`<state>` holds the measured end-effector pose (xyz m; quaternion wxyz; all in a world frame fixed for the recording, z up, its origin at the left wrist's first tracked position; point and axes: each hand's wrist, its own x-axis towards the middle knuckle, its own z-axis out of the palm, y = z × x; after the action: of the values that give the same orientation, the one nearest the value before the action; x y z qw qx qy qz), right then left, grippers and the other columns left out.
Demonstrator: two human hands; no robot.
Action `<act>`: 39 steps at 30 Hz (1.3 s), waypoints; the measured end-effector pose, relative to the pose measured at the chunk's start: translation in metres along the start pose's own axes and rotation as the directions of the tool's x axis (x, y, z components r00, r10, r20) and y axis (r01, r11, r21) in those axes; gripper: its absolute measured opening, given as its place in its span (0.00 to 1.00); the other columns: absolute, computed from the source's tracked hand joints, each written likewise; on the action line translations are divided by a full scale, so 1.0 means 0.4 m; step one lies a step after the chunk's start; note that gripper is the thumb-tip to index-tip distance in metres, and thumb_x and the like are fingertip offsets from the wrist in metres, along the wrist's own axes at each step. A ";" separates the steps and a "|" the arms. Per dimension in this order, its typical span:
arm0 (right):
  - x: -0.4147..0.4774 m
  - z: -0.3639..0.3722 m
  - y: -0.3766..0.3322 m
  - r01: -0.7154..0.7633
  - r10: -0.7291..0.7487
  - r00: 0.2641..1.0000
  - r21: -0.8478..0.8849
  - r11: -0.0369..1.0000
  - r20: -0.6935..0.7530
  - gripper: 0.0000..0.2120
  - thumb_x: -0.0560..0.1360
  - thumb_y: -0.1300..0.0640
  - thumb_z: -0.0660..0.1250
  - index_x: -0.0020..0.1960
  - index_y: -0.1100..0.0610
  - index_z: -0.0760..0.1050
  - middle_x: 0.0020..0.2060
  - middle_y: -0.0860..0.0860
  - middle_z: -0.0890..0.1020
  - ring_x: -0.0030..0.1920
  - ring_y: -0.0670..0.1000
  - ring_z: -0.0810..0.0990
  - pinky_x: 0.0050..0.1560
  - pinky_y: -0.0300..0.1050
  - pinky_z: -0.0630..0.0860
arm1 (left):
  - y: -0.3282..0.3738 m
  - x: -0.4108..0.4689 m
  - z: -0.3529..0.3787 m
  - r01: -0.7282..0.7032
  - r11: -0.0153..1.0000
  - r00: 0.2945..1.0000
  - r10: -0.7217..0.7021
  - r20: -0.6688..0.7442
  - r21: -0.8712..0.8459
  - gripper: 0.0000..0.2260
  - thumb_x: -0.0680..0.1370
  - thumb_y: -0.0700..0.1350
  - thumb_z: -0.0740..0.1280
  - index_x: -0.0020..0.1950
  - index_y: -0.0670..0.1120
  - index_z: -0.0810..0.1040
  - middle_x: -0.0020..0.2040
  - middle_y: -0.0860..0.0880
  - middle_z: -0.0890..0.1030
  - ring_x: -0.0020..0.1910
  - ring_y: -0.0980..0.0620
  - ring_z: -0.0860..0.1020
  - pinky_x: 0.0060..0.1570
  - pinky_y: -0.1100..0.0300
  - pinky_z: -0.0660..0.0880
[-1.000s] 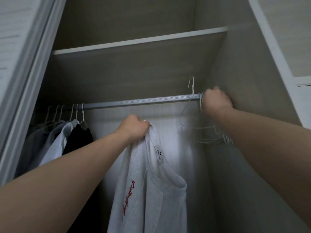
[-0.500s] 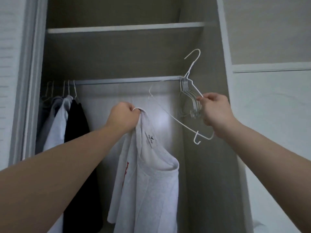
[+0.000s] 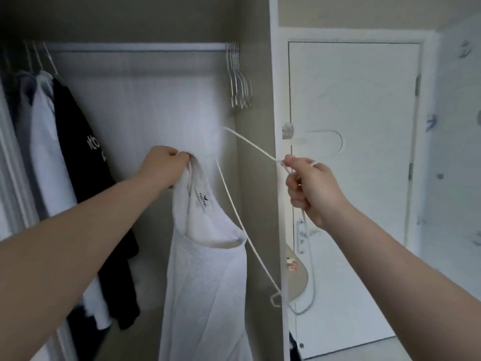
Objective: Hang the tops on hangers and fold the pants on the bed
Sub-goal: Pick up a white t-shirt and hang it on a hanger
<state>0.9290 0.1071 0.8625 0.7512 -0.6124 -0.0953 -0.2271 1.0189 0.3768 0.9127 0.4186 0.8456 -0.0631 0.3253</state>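
Observation:
My left hand (image 3: 164,165) grips a white top (image 3: 208,277) by its bunched collar, and the top hangs down in front of the open wardrobe, its neck label showing. My right hand (image 3: 309,186) grips a white wire hanger (image 3: 234,204) near its neck, to the right of the top. The hanger is tilted, with one arm running down beside the top's neck opening and the hook pointing right toward the door. The hanger and the top do not touch.
The wardrobe rail (image 3: 135,46) carries several empty white hangers (image 3: 239,82) at its right end and hung clothes, white and black (image 3: 75,157), at the left. A white wardrobe side panel (image 3: 276,100) stands between the hands. A white door (image 3: 359,152) is on the right.
My right hand has pulled the hanger down and away from the rail, turning it. My view has dropped and swung right, so the door now shows. My left hand still holds the top.

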 end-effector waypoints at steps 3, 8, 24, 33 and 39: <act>-0.042 -0.047 0.020 0.017 -0.016 1.000 -0.141 0.990 0.010 0.11 0.81 0.55 0.62 0.44 0.57 0.80 0.24 0.48 0.62 0.23 0.48 0.56 0.24 0.36 0.53 | -0.001 -0.073 0.018 0.039 0.999 0.999 -0.039 0.009 -0.018 0.13 0.76 0.46 0.65 0.31 0.48 0.71 0.26 0.49 0.69 0.26 0.50 0.68 0.19 0.66 0.68; -0.213 -0.207 0.045 0.121 -0.115 0.990 -0.074 0.990 0.084 0.12 0.78 0.52 0.65 0.51 0.54 0.85 0.25 0.46 0.60 0.24 0.49 0.55 0.26 0.35 0.56 | 0.000 -0.197 0.061 -0.006 0.992 0.996 -0.005 0.087 0.127 0.15 0.77 0.43 0.64 0.30 0.42 0.74 0.26 0.46 0.72 0.23 0.51 0.72 0.23 0.63 0.71; -0.525 -0.562 0.157 0.067 -0.009 0.980 -0.290 0.955 0.197 0.12 0.81 0.59 0.64 0.50 0.51 0.86 0.23 0.36 0.75 0.27 0.38 0.75 0.29 0.24 0.67 | 0.162 -0.585 0.248 0.105 0.987 0.931 -0.140 0.338 0.118 0.12 0.78 0.37 0.64 0.43 0.45 0.86 0.36 0.45 0.84 0.27 0.59 0.80 0.26 0.66 0.76; -0.559 -0.620 0.199 0.056 0.107 0.932 -0.431 0.901 0.347 0.14 0.82 0.58 0.63 0.48 0.43 0.83 0.35 0.37 0.83 0.38 0.37 0.80 0.38 0.27 0.71 | 0.355 -0.787 0.345 -0.093 0.986 0.815 -0.004 0.580 0.138 0.14 0.79 0.41 0.64 0.43 0.57 0.84 0.35 0.48 0.84 0.25 0.54 0.79 0.28 0.64 0.76; -0.592 -0.677 0.243 -0.012 0.113 0.944 -0.310 0.951 0.311 0.09 0.79 0.54 0.64 0.46 0.50 0.83 0.23 0.41 0.67 0.24 0.42 0.64 0.28 0.35 0.62 | 0.366 -0.894 0.418 -0.253 0.955 0.663 0.055 0.747 0.154 0.08 0.79 0.47 0.68 0.49 0.53 0.87 0.35 0.49 0.81 0.32 0.59 0.74 0.37 0.65 0.71</act>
<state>0.7291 -0.0863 0.6149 0.6287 -0.7524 -0.1622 -0.1108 0.7675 0.0984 0.7214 0.2208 0.9408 -0.2571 -0.0024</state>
